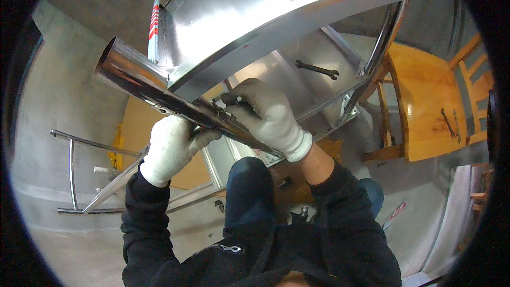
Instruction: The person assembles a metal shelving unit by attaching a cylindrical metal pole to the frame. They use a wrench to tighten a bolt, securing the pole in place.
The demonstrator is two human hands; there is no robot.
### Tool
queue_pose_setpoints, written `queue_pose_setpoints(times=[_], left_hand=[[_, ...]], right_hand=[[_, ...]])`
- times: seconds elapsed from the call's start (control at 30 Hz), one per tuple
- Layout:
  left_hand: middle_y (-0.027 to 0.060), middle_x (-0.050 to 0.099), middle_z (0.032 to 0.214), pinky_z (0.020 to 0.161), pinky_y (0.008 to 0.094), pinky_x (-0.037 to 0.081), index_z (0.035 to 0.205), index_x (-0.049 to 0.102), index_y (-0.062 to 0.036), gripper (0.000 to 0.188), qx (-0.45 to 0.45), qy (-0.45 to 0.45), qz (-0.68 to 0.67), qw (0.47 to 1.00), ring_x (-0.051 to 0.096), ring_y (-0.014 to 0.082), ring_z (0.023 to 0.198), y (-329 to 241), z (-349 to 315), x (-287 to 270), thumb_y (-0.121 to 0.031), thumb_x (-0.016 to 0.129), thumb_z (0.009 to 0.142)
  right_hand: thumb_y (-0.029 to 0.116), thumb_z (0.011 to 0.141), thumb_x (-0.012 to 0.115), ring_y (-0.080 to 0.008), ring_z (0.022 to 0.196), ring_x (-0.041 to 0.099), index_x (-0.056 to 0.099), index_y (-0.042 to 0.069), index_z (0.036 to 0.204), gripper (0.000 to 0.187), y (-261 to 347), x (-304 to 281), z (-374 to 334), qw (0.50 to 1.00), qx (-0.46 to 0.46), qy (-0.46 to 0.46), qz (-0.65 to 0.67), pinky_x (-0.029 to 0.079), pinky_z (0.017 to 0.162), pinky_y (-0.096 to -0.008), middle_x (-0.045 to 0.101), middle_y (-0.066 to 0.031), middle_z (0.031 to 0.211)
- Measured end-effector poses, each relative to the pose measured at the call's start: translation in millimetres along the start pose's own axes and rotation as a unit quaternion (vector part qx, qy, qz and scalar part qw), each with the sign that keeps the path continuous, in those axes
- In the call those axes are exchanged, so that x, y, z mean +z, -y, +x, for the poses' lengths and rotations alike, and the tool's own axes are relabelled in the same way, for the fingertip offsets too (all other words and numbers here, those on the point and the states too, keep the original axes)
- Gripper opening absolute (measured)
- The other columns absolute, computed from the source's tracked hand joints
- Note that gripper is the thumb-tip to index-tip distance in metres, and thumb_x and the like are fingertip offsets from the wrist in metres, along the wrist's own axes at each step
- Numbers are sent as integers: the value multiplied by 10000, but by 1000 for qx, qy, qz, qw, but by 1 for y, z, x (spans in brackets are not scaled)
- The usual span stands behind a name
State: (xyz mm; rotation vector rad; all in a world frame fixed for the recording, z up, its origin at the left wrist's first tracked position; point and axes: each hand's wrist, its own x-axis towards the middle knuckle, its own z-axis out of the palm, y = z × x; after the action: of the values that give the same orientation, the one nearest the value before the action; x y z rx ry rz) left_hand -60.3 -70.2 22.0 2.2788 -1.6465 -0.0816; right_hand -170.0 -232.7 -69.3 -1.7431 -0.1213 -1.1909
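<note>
A shiny metal tube [135,72] slants across in front of me, fixed at the corner of a metal frame with a curved, polished panel [212,26]. My left hand [171,149], in a white knit glove with greyed fingertips, is closed at the tube's near side, its fingertips partly under it. What those fingers grip is hidden. Across the tube, my gloved right hand [268,114] has its fingers curled around a small dark piece that I cannot make out. An open-ended wrench [317,69] lies on the lower metal shelf [287,85] beyond it.
At the right stands a wooden chair [425,95] with two wrenches [449,122] on its seat. A metal tube rail [71,172] is at the left, beside a yellow object [118,146]. Small dark fittings [219,206] lie on the floor near my legs.
</note>
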Motion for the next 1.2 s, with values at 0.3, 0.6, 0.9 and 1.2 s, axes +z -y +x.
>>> queue_pose_setpoints(times=[0.3, 0.6, 0.9, 1.2], left_hand=[[115, 724, 845, 685, 321, 545, 1002, 714, -68, 258, -5, -4, -38, 999, 704, 248, 744, -2, -1, 0, -222, 775, 805], [123, 727, 886, 699, 321, 542, 1004, 713, -63, 262, -18, 17, -32, 999, 702, 260, 770, -5, 0, -1, -229, 770, 809], [117, 730, 888, 700, 316, 544, 998, 717, -67, 256, -19, 3, -49, 999, 706, 255, 777, -1, -1, 3, -219, 777, 801], [116, 728, 890, 706, 318, 553, 1001, 707, -71, 251, -3, 9, -12, 1000, 713, 260, 798, -3, 0, 1, -205, 776, 800]], right_hand=[[33, 783, 692, -323, 763, 641, 659, 17, 971, 192, 3, -3, 3, 995, -61, 10, -78, 526, 684, -394, 625, -155, 867], [110, 809, 695, -324, 804, 672, 648, -37, 999, 245, 12, -10, 14, 995, 58, 76, -37, 535, 723, -379, 651, -210, 905], [134, 844, 659, -310, 828, 677, 618, -55, 1035, 272, 19, -8, 23, 985, 131, 95, -54, 523, 744, -367, 660, -224, 925], [185, 902, 601, -340, 794, 650, 625, -26, 1048, 258, 32, -14, 23, 977, 164, 128, -49, 508, 730, -398, 626, -217, 894]])
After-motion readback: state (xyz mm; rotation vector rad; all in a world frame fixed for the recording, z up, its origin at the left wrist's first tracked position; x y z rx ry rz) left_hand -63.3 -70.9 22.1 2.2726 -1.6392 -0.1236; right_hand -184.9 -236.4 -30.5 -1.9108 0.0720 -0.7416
